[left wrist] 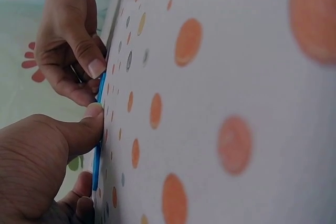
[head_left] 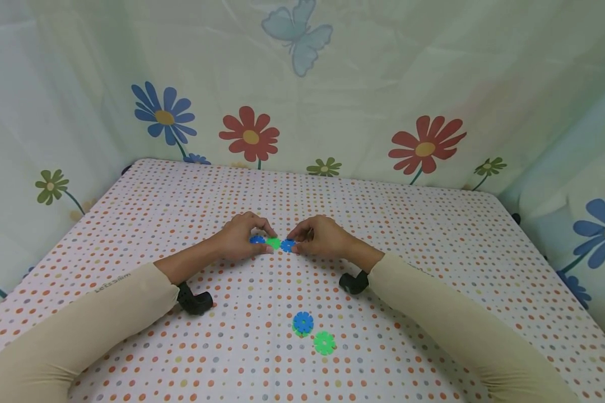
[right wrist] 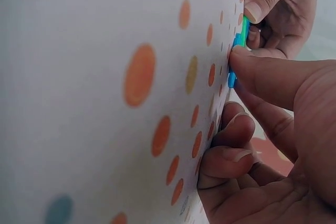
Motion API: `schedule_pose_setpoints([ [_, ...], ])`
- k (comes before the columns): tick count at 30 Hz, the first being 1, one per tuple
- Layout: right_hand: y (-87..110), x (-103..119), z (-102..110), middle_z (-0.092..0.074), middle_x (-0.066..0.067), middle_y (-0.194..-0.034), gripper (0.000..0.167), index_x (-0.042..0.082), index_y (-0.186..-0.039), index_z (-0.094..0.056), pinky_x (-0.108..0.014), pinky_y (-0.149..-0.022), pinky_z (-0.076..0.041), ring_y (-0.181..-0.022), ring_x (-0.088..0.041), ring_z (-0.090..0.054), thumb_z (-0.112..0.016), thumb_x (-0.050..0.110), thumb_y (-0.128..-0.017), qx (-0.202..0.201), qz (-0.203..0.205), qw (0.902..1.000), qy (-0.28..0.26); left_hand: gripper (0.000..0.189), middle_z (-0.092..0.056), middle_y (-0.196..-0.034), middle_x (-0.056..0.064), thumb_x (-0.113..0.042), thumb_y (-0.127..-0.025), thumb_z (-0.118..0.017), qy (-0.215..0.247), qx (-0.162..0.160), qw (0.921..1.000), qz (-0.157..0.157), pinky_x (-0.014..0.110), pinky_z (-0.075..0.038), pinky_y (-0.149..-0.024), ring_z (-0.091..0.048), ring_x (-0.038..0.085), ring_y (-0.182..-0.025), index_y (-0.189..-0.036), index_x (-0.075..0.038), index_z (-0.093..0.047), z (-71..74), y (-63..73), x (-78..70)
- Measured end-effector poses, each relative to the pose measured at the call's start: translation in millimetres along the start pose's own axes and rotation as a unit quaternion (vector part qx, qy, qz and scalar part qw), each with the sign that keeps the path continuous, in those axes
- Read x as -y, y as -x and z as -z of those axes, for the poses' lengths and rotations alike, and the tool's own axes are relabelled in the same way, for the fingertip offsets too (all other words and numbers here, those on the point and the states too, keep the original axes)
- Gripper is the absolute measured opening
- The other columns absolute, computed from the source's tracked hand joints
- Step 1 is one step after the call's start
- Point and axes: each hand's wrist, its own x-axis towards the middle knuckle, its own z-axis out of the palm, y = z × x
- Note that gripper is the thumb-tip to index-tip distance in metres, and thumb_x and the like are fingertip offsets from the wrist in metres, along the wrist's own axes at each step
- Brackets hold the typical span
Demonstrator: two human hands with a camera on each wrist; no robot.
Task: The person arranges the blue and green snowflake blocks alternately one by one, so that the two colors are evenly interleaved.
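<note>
Three notched plastic discs lie in a row, low over the dotted cloth in the head view: a blue disc (head_left: 257, 239) at the left, a green disc (head_left: 274, 243) in the middle, another blue disc (head_left: 287, 245) at the right. My left hand (head_left: 238, 238) pinches the green disc between thumb and fingertips, its palm beside the left blue one. With thumb and index finger, my right hand (head_left: 325, 238) pinches the right blue disc. The right wrist view shows that blue disc (right wrist: 232, 80) edge-on, meeting the green disc (right wrist: 244, 27) at its edge.
Nearer to me on the dotted cloth (head_left: 222, 347), a blue disc (head_left: 303, 322) overlaps a green one, with a loose green disc (head_left: 325, 343) beside them. Dark wrist mounts (head_left: 195, 302) jut below both forearms. A flowered curtain (head_left: 353, 112) surrounds the table's back and sides.
</note>
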Motion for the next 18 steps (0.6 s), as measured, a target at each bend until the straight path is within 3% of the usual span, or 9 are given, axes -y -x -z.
schedule_pose_setpoints([
  [11,0.2,2.0,0.0,-0.069,-0.001,-0.098,0.025,0.013,-0.112,-0.073,-0.025,-0.071,-0.048,-0.078,-0.010,-0.059,-0.074,0.023,-0.089,0.001,0.002,0.9999,0.010,0.028,-0.055,-0.129,0.008,-0.034,-0.089,-0.073,-0.010,0.001,0.9999,0.003,0.058,-0.033,-0.106,-0.044,0.034,-0.130,-0.114,-0.025,-0.067,-0.7,-0.7,-0.6],
  [18,5.3,4.9,-0.5,-0.065,-0.003,-0.099,0.048,0.010,-0.136,-0.056,-0.025,-0.067,-0.048,-0.076,-0.011,-0.058,-0.069,0.028,-0.093,0.012,0.003,0.9999,0.012,0.030,-0.056,-0.130,0.008,-0.034,-0.089,-0.073,-0.017,0.001,0.9998,-0.002,0.059,-0.033,-0.105,-0.045,0.032,-0.129,-0.117,-0.025,-0.065,-1.5,-1.1,0.4],
])
